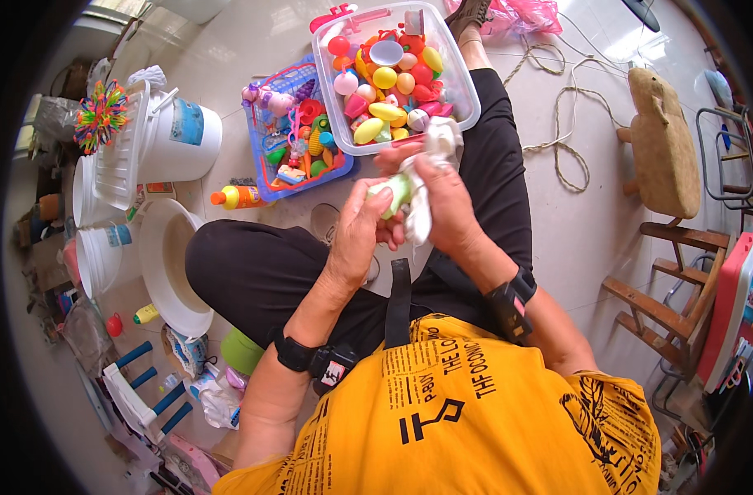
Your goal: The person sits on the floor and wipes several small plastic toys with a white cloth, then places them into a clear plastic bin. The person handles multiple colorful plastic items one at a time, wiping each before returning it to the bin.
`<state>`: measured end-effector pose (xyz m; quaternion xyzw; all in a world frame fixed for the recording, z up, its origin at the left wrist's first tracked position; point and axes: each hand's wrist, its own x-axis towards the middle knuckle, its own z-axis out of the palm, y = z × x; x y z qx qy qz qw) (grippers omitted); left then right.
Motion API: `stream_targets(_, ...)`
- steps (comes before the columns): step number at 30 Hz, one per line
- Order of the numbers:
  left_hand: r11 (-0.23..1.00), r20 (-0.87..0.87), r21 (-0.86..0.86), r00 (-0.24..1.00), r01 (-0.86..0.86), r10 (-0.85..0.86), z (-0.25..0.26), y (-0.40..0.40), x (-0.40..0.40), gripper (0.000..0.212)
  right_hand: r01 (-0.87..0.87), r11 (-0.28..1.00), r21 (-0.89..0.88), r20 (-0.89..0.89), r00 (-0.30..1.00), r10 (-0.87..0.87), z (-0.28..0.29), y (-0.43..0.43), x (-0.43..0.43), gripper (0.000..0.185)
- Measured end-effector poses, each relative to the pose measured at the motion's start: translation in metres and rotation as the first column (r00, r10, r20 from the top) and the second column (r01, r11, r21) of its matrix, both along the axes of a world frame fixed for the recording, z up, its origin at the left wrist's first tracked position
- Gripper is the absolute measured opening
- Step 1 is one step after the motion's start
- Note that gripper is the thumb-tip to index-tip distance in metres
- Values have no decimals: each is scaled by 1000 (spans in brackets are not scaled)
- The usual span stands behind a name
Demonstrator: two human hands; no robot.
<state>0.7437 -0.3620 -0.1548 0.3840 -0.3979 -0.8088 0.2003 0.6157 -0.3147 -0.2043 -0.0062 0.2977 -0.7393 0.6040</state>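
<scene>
Between my legs, my left hand (365,226) grips a pale green toy (396,193), whose exact kind is hard to make out. My right hand (447,201) holds a white cloth (421,207) against the toy's side; the cloth is blurred and hangs down past my fingers. Just beyond my hands stands a clear plastic bin (473,102) full of colourful plastic toys, with a small pale bowl (386,53) on top. Left of it, partly under its edge, a blue plastic basket (271,190) holds more toys, among them a corn-shaped one (317,137).
A yellow bottle (234,197) lies beside the basket. To the left are a white basin (172,266) and white buckets (187,136). A stuffed stool (667,145), a wooden stool (667,297) and rope (559,133) are on the right. A pink plastic bag (525,15) lies at the top.
</scene>
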Motion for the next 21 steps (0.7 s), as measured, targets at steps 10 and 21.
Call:
stream_targets(10, 707, 322, -613, 929, 351, -182, -4, 1, 6, 37, -160, 964, 213, 82, 986, 145, -9, -24, -12, 16)
stream_targets(21, 520, 580, -725, 807, 451, 109, -5, -2, 13, 59, -74, 982, 175, -771, 610, 184, -2, -23, 25, 25)
